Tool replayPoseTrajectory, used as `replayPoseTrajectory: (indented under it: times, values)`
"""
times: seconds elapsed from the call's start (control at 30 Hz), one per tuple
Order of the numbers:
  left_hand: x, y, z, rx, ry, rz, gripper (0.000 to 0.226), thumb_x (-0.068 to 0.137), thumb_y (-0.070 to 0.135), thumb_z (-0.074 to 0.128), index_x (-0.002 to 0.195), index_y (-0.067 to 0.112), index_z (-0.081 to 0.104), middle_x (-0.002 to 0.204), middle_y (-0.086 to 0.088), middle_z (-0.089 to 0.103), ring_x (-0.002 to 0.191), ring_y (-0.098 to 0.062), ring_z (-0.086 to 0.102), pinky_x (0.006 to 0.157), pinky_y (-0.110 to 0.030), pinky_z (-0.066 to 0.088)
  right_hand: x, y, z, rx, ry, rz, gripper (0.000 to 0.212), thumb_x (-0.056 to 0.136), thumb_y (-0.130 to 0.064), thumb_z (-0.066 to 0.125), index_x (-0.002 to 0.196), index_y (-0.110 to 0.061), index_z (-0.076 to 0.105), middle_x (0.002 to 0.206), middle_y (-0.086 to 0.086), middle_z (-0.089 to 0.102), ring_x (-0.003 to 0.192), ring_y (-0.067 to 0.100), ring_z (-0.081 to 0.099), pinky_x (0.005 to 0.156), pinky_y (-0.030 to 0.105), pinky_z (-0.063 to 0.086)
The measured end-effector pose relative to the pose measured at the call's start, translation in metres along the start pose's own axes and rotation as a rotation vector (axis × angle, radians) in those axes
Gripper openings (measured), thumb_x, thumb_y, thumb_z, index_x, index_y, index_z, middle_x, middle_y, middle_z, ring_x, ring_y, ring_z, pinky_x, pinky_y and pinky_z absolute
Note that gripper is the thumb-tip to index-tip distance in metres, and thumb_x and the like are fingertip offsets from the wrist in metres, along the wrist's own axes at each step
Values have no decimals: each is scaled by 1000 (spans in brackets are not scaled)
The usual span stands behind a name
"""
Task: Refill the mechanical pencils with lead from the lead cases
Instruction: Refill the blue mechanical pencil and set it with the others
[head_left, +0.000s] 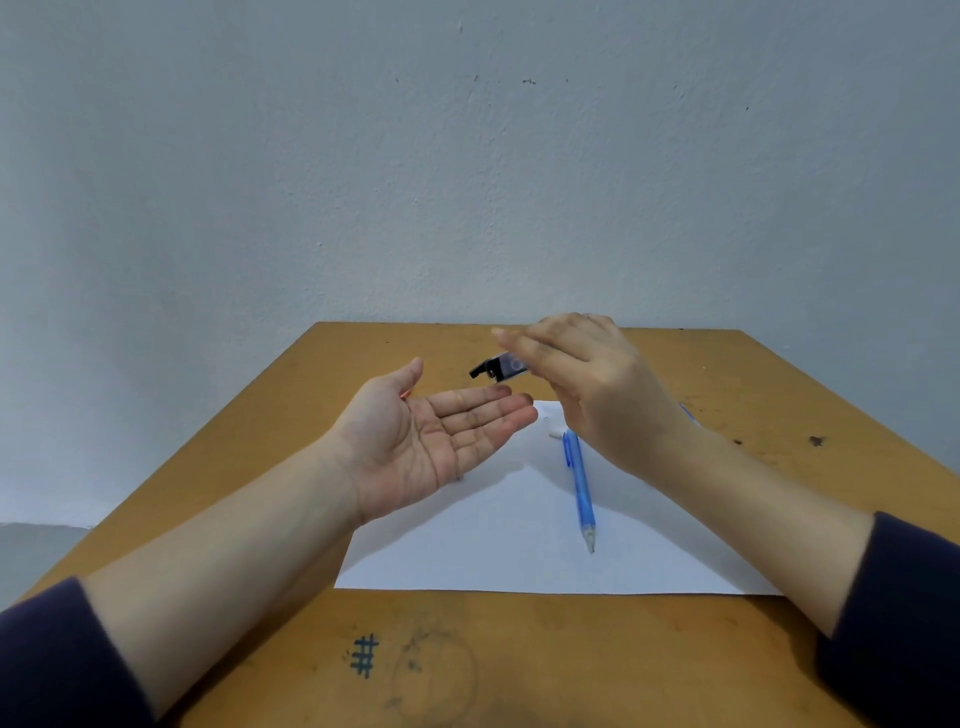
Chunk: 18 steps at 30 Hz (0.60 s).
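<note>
Lead case (498, 367), blurred and half hidden inside the gripping right hand (587, 389), juts out black end first, just above the fingertips of the left hand (431, 441), which lies flat, palm up, holding nothing. Below the right hand, a blue mechanical pencil (579, 483) rests on white paper (493, 545).

A pale grey-blue wall (467, 156) fills the upper half of the frame, its plaster rough, with a few dark specks (529, 81) upper centre. Soft, even light falls on it. Below stands a worn ochre table (519, 649), its far edge against the wall. A hash sign (364, 656) and a faint circle (434, 675) are scrawled lower centre; dark stains (816, 441) sit at right. A darker grey strip (31, 551) shows lower left.
</note>
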<state>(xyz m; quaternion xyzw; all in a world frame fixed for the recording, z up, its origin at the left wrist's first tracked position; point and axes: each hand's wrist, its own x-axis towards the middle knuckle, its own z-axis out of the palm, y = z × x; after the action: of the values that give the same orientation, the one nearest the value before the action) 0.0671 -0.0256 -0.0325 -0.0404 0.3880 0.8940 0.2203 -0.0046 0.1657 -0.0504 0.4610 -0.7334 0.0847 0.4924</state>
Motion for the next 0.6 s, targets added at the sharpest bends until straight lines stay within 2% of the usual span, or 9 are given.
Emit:
replayPoseTrajectory:
  times: [0.1, 0.23, 0.43, 0.6]
  values:
    - [0, 0, 0, -4, 1, -2, 72, 101, 48, 26, 119, -17, 53, 117, -34, 60, 103, -45, 63, 85, -53, 51, 4, -2, -2, 24, -3, 32, 71, 77, 18, 61, 139, -9, 39, 93, 5, 65, 87, 24, 62, 75, 41, 48]
    - [0, 0, 0, -26, 1, -1, 73, 102, 47, 26, 114, -19, 54, 116, -35, 60, 102, -46, 63, 83, -53, 51, 1, 1, -2, -14, -3, -30, 44, 77, 17, 58, 114, -5, 67, 100, 10, 68, 91, 27, 64, 71, 44, 50]
    - [0, 0, 1, -23, -3, -4, 68, 102, 43, 28, 114, -18, 55, 115, -34, 62, 100, -44, 65, 83, -49, 53, 0, 2, -2, -4, -18, -3, 48, 72, 19, 59, 111, -5, 69, 101, 11, 68, 90, 28, 64, 70, 44, 51]
    - [-1, -1, 4, 63, 51, 23, 37, 96, 18, 49, 110, -15, 58, 108, -29, 66, 95, -36, 69, 80, -41, 56, -1, 1, 1, 17, -25, 26, 47, 73, 20, 62, 112, -5, 69, 102, 10, 68, 91, 28, 64, 69, 44, 50]
